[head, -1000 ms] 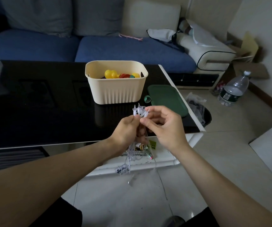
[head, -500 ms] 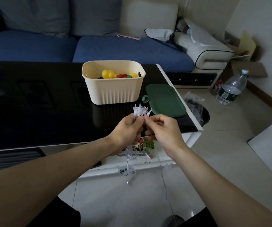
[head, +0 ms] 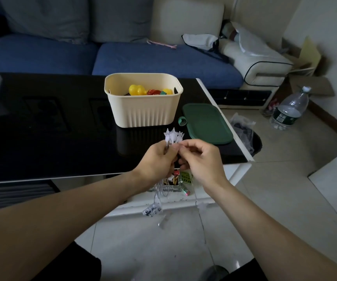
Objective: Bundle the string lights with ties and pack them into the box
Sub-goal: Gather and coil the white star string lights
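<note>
Dim living room, black glass table (head: 42, 138). Left hand (head: 155, 165) clenches gathered string lights (head: 172, 136) before cream box (head: 143, 110); right hand (head: 200, 159) pinches strand. Light, limp, tangle-prone, probably fragile stars; grip wire bunch below stars.

We cannot see how the string lights (head: 173, 136) sit inside the left hand (head: 157, 161); its fingers (head: 168, 148) cover the gathered wire. Whether the right hand (head: 201, 159) pinches a tie is too small to tell. The box (head: 143, 110) wall hides most of its coloured contents. The table (head: 42, 128) runs off the left edge.
</note>
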`<action>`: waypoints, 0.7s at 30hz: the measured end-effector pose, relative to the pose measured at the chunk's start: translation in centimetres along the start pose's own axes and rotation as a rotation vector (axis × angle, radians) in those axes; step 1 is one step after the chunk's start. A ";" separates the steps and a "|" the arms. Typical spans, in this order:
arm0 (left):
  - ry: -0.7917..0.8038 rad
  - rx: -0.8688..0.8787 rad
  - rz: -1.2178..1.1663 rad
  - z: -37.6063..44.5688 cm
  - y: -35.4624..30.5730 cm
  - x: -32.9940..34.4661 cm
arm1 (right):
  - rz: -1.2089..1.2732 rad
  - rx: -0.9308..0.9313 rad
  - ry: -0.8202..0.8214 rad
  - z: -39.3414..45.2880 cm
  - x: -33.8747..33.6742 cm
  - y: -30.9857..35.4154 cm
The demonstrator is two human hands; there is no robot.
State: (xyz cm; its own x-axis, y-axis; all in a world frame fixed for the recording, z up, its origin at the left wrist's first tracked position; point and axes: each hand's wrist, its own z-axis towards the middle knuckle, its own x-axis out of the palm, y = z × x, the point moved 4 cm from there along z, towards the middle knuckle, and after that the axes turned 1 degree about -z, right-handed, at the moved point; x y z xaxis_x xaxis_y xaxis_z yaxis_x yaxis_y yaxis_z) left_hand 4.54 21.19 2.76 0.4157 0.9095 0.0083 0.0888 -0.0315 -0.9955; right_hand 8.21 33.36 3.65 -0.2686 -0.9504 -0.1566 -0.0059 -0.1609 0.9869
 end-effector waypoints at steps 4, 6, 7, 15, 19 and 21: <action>-0.078 -0.033 -0.024 0.3 0.0 -0.8 | -0.004 -0.030 0.141 -0.4 0.7 0.7; -0.096 -0.041 -0.028 0.4 0.0 -0.9 | 0.047 0.000 0.113 -0.5 0.8 0.7; -0.102 -0.043 -0.037 0.4 -0.1 -0.9 | 0.064 0.024 0.108 -0.4 0.7 0.7; -0.256 0.041 -0.085 0.7 -1.4 -2.9 | -0.484 0.138 0.537 0.0 0.0 -2.4; -0.306 0.039 -0.196 0.7 -2.0 -3.9 | -0.356 0.315 0.706 -0.6 -0.1 -3.1; -0.313 0.022 -0.260 0.7 -2.1 -4.2 | -0.308 0.349 0.736 -0.7 -0.2 -3.0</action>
State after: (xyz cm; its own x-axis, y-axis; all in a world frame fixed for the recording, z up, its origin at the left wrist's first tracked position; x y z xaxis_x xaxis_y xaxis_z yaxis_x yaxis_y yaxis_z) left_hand 1.98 17.69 4.75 0.0863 0.9683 0.2345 0.1343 0.2219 -0.9658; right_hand 8.98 33.81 0.71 0.4837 -0.8278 -0.2842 -0.3029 -0.4630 0.8330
